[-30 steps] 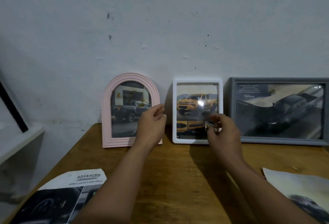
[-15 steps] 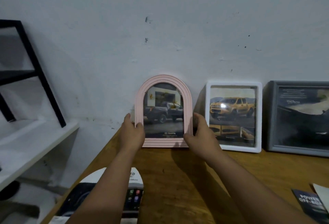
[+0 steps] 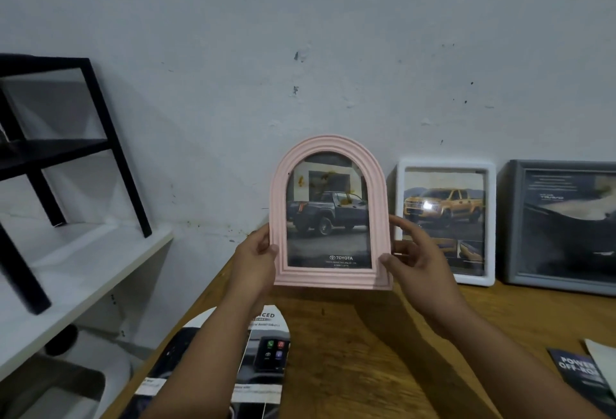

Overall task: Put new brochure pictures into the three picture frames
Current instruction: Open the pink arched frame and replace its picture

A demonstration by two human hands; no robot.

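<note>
The pink arched frame [image 3: 328, 215] is held upright at centre of view, between both hands, its lower edge apparently clear of the wooden table [image 3: 383, 345], though contact cannot be confirmed. The left hand [image 3: 255, 260] pinches the frame's lower left side at 9 o'clock, thumb on the front moulding, remaining fingers hidden behind. The right hand [image 3: 416, 260] grips the lower right side at 3 o'clock, thumb on the front corner and fingers curled around the edge toward the back. The frame contains a picture of a dark pickup truck with the word TOYOTA printed beneath it. At 3 o'clock of the pink frame, the white frame [image 3: 445, 223] stands on the table against the wall [image 3: 300, 52]; it contains a yellow pickup picture and is partly overlapped by the right hand. Further toward 3 o'clock, just beside the white one, stands the grey frame [image 3: 563, 227], holding a dark picture and cut off by the view edge. An open brochure [image 3: 263, 362] lies on the table at 7 o'clock, partly under the left forearm. A second dark brochure [image 3: 576, 375] lies at 4 o'clock near the table's right edge. A white shelf [image 3: 76, 272] carrying a black rack [image 3: 110, 148] stands at 9 o'clock.
</note>
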